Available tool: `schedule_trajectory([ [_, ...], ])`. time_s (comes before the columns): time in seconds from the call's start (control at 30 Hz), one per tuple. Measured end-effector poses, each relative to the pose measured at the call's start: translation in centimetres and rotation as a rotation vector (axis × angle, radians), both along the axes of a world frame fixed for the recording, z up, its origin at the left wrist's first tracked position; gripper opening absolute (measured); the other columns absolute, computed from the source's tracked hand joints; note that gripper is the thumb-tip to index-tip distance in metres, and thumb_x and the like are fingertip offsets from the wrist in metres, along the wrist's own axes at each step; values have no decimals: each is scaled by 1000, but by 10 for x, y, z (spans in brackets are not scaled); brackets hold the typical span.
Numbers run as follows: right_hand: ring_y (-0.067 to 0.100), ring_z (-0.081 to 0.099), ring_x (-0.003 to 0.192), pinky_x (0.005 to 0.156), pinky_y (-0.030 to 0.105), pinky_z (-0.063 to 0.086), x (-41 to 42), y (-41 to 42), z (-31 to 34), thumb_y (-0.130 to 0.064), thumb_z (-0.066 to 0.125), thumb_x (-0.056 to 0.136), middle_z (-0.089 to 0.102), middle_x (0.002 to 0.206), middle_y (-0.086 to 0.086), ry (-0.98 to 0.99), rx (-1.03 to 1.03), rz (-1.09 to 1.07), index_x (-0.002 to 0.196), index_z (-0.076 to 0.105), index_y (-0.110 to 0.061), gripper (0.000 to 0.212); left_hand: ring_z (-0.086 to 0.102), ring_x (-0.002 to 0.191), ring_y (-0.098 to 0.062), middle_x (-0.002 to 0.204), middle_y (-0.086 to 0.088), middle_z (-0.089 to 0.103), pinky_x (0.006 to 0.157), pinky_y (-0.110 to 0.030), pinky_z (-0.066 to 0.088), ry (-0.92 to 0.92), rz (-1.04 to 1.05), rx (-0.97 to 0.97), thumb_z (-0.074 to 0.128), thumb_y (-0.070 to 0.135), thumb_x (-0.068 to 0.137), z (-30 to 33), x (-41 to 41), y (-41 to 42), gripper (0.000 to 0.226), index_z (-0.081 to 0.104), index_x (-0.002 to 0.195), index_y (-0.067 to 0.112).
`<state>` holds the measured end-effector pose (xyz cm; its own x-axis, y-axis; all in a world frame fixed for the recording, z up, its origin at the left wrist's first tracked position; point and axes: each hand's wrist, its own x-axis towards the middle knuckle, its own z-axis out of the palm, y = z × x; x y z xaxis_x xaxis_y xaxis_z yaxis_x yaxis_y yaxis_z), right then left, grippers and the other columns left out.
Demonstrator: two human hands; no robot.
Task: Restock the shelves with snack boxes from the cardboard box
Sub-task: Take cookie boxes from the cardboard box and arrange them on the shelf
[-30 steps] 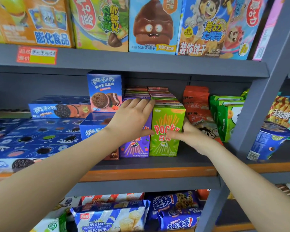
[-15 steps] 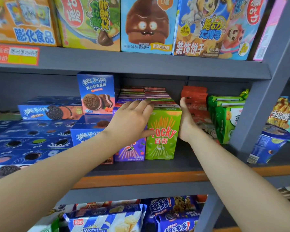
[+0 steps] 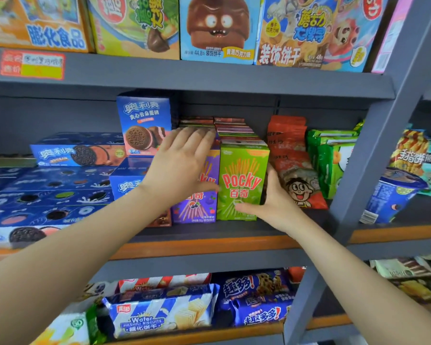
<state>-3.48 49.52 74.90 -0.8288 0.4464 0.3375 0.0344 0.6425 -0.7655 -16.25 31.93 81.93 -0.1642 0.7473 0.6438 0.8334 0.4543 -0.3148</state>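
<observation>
On the middle grey metal shelf with an orange front edge (image 3: 209,245), two rows of upright Pocky cartons stand side by side, running back toward the rear wall. The left hand (image 3: 182,168) lies flat with straight, spread fingers over the front purple cardboard Pocky box (image 3: 197,210), palm against its upper face and fingertips reaching the top edges of the boxes behind; its grip is open and closes round nothing. The right hand (image 3: 271,202) holds the front green cardboard Pocky box (image 3: 241,180) at its lower right corner, thumb across the front face and fingers along the right side, so its grip is on that box. The green box stands upright, touching the purple one on its left. Just to its right lean red foil snack bags with a cartoon face (image 3: 296,170), then green snack packets (image 3: 331,160). To the left sit blue cardboard Oreo boxes (image 3: 80,153), some stacked flat, one upright. The cardboard box is not in view.
</observation>
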Motion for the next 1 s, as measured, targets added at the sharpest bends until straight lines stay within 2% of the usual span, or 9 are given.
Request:
schedule_trajectory([
  [0.03,-30,44,92,72,-6,33,-2,-1,0,-29,83,64,44,113,-32,-21,44,-8,143,9,-26,108,55,111,-40,121,-23,58,96,-49,42,-8,25,-15,80,57,48,-3,-3,-8,103,49,125,-5],
  [0.1,-18,50,86,67,0,34,-6,-6,-1,-24,83,64,46,108,-25,-57,85,-70,143,8,-23,109,55,111,-41,121,-24,57,95,-50,43,-32,62,-56,84,53,42,-7,-7,-18,107,48,125,-6],
  [0.2,9,53,101,76,24,37,-8,-12,-2,-25,80,69,53,117,-8,-75,142,-186,142,11,-21,100,52,115,-40,126,-23,54,98,-48,40,-37,99,-102,84,51,45,-8,-7,-19,109,43,129,-5],
  [0.3,23,56,109,72,30,40,-9,-13,-4,-28,75,74,56,125,1,-114,215,-259,139,17,-18,88,45,121,-37,132,-20,48,103,-45,35,-28,117,-96,82,50,53,-9,-5,-14,105,37,133,-2],
  [0.53,26,58,106,68,31,41,-11,-12,-4,-32,72,78,58,123,6,-159,279,-323,132,27,-12,73,47,119,-36,129,-19,49,102,-44,36,8,149,-75,79,53,57,-15,-9,-7,101,37,132,1],
  [0.73,30,61,97,65,36,49,-7,-16,0,-35,69,80,60,118,11,-217,319,-367,132,30,-5,71,37,127,-32,139,-14,39,104,-44,30,14,157,-111,69,63,62,-11,-14,-11,110,20,142,6],
  [0.8,31,61,94,68,39,51,-5,-15,2,-35,67,82,61,116,13,-241,343,-368,131,31,-5,68,36,129,-33,140,-15,39,105,-45,30,-11,156,-75,68,65,62,-13,-8,-18,110,21,143,6],
  [0.9,31,60,101,76,44,51,0,-11,10,-43,68,79,59,121,12,-182,294,-348,130,31,-6,73,43,126,-37,136,-19,46,101,-47,37,-37,96,23,66,57,69,-22,3,-33,92,37,137,3],
  [1.0,30,56,113,88,46,49,8,-10,18,-46,70,76,51,135,9,-31,253,-355,141,23,-12,87,51,118,-38,128,-20,54,94,-46,44,-30,80,78,61,37,74,-33,12,-53,64,49,126,2],
])
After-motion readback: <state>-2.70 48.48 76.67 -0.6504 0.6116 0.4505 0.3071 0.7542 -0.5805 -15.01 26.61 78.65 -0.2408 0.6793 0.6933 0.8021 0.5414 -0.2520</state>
